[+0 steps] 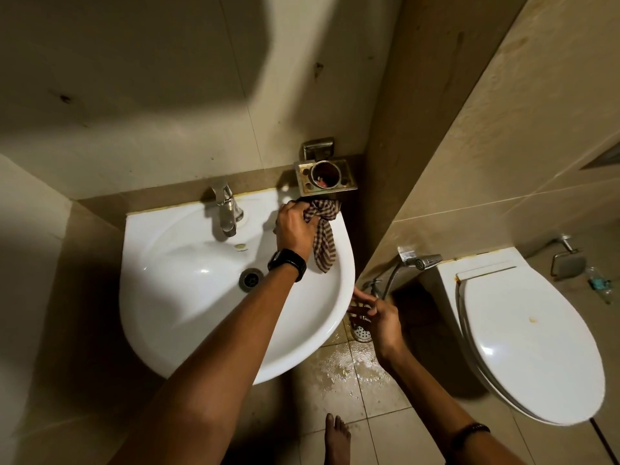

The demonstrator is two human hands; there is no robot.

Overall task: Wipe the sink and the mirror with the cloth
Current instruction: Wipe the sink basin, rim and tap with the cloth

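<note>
Sink wiping underway: left hand (pixel 295 226) grips brown checked cloth (pixel 322 233) on white ceramic sink (pixel 188 297) rim; right hand (pixel 375 317) open, empty. Next, sweep the basin.

Closed toilet (pixel 533 347) right; bidet sprayer (pixel 423 262) beside; wet floor tiles (pixel 339 367).

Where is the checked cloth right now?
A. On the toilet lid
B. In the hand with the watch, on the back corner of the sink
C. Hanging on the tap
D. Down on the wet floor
B: the left hand, the one with the watch, bunches the checked cloth against the back right rim of the sink.
</note>
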